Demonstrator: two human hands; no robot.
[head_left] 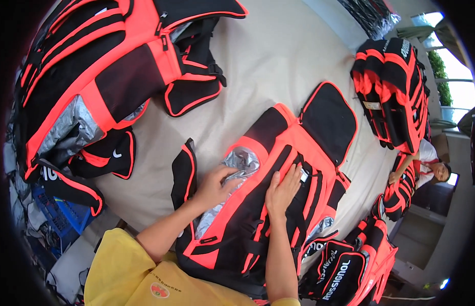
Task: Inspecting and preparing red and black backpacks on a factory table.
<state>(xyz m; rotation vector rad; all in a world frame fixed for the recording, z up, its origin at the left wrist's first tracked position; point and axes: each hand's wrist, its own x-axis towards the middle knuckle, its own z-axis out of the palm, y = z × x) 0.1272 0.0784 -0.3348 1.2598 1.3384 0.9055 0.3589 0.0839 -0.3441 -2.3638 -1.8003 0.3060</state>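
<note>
A black and bright coral backpack [237,229] lies in front of me on the cloth-covered table, its black flap [329,120] folded out at the far right. My left hand [217,187] is at its side pocket, where a crinkled silver lining [243,160] shows; the fingers are stretched out and partly overlap the lining. Flat on the black front panel, beside a coral-edged strap, rests my right hand [283,195] with its fingers extended. Neither hand visibly grips anything.
Another large backpack [130,66] of the same colours lies at the far left. More backpacks stand at the right, one upright pack [388,92] farther back and a pile [344,270] near me. A person [426,163] is beyond the right edge. A blue crate [61,214] sits low at left.
</note>
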